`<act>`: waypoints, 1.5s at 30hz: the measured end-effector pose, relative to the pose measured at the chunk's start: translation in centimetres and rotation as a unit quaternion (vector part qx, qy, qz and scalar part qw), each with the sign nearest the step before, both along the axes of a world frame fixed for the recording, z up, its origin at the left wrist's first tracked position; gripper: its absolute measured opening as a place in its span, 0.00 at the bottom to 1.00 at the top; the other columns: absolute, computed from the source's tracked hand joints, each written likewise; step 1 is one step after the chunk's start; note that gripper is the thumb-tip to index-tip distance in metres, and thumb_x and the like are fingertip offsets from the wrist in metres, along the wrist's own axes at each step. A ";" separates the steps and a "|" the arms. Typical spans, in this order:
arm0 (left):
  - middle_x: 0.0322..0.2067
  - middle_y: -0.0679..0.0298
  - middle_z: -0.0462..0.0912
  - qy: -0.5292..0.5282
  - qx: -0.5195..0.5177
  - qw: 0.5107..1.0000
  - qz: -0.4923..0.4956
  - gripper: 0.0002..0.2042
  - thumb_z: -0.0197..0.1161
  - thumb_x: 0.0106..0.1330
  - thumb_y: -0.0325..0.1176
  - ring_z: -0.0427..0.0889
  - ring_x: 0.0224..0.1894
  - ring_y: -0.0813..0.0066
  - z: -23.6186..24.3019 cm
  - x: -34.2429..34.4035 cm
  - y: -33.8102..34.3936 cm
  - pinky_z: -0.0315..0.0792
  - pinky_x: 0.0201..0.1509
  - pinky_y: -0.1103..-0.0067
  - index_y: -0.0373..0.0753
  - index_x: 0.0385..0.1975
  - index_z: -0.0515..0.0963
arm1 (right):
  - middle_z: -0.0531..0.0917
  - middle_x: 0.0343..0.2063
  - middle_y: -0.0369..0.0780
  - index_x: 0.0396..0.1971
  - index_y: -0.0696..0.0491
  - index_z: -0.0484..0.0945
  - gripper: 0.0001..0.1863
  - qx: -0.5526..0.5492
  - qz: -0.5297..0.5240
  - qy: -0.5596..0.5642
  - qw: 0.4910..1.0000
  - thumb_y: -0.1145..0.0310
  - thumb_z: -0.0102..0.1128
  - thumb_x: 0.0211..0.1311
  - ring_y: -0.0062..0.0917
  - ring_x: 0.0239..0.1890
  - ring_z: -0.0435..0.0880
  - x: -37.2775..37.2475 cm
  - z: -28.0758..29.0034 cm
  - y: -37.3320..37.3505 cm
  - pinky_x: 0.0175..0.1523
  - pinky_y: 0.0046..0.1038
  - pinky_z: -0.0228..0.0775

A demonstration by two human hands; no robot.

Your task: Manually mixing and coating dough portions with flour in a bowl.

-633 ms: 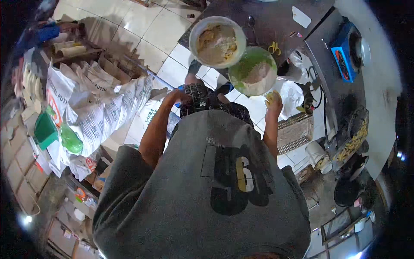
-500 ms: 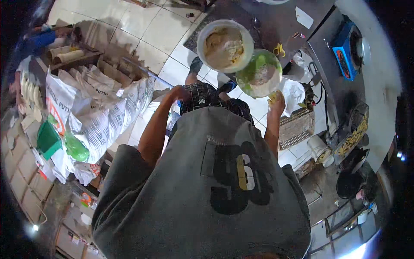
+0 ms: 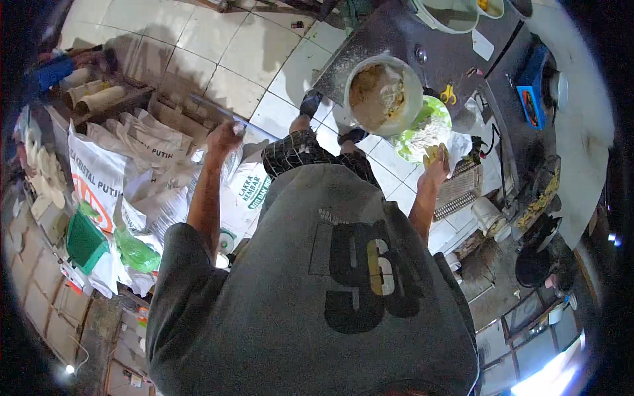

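My right hand [image 3: 437, 169] is at the near rim of a light green bowl [image 3: 402, 146] heaped with white flour, fingers bent over the edge with a yellowish smear on them. The bowl's far left side is hidden under a large whitish tub [image 3: 416, 109], which holds brownish dough and pale flour and stands at the edge of the dark table [image 3: 370, 43]. Raised on the left, my left hand [image 3: 223, 140] is curled closed near the white sacks, pale at the fingertips. Whether anything is in it does not show.
Printed white sacks [image 3: 99, 175] crowd the left side, with a green scoop-like container [image 3: 86, 243] and a green plastic bag [image 3: 137, 251]. Yellow scissors [image 3: 448, 94], a blue portable stove [image 3: 530, 89] and a white bucket [image 3: 456, 16] are on the right and far side. A wire basket [image 3: 457, 188] sits by my right arm.
My left hand has risen from beside my thigh and swung outward to the left. The tub now overlaps the green bowl, where before the bowl overlapped it. My view has shifted, showing the white bucket.
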State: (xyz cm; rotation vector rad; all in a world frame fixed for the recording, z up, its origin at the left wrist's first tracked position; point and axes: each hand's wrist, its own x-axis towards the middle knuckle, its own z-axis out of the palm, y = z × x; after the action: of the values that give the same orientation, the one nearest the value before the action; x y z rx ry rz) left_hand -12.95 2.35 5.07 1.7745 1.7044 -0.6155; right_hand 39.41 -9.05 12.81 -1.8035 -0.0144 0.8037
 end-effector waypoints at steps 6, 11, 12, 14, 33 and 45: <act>0.37 0.50 0.73 -0.706 -0.393 0.266 0.526 0.30 0.41 0.59 0.56 0.76 0.33 0.63 8.5 8.0 3.8 0.74 0.35 0.65 0.34 0.49 0.60 | 0.76 0.34 0.37 0.44 0.50 0.69 0.15 -0.028 0.009 -0.024 0.999 0.66 0.50 0.55 0.25 0.36 0.76 -2.2 -0.6 1.6 0.36 0.25 0.67; 0.38 0.48 0.73 -0.634 -0.393 0.571 0.344 0.29 0.38 0.61 0.55 0.74 0.39 0.58 15.3 15.2 3.9 0.69 0.41 0.60 0.32 0.46 0.63 | 0.74 0.34 0.37 0.43 0.54 0.69 0.15 -0.003 0.044 -0.049 0.998 0.66 0.51 0.55 0.24 0.35 0.74 -3.5 -0.6 0.9 0.37 0.25 0.68; 0.38 0.50 0.73 -0.570 -0.246 0.711 0.330 0.26 0.40 0.61 0.52 0.73 0.39 0.60 7.6 13.2 1.7 0.67 0.43 0.64 0.34 0.47 0.63 | 0.74 0.34 0.37 0.43 0.55 0.69 0.16 0.012 0.058 -0.038 0.998 0.65 0.51 0.55 0.24 0.35 0.74 -3.9 0.1 1.5 0.37 0.25 0.68; 0.37 0.59 0.73 -0.543 0.032 0.705 0.455 0.20 0.43 0.61 0.47 0.71 0.38 0.69 -1.5 9.8 0.1 0.65 0.43 0.71 0.38 0.45 0.65 | 0.75 0.34 0.37 0.43 0.55 0.69 0.16 0.014 0.062 -0.026 0.998 0.65 0.50 0.55 0.24 0.35 0.74 -4.4 0.9 1.9 0.37 0.25 0.68; 0.30 0.55 0.78 -0.464 0.104 0.842 0.254 0.17 0.58 0.55 0.37 0.77 0.33 0.68 8.0 14.2 6.7 0.69 0.36 0.77 0.35 0.41 0.70 | 0.77 0.33 0.42 0.39 0.59 0.70 0.15 0.005 0.327 -0.432 0.841 0.69 0.55 0.52 0.28 0.37 0.76 -7.1 1.2 6.8 0.40 0.27 0.69; 0.30 0.44 0.75 -0.409 -0.044 0.907 0.088 0.24 0.60 0.50 0.35 0.76 0.36 0.50 5.7 25.3 3.6 0.70 0.37 0.67 0.33 0.45 0.59 | 0.74 0.35 0.50 0.37 0.58 0.71 0.20 -0.133 0.539 -0.422 0.717 0.65 0.56 0.42 0.41 0.40 0.72 -11.9 -3.5 13.9 0.46 0.37 0.64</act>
State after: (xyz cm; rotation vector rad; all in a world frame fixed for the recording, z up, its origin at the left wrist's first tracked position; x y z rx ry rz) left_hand 12.35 5.98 10.76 1.4730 1.1875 0.1419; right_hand 27.51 4.89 9.31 -2.2343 -1.7734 0.6475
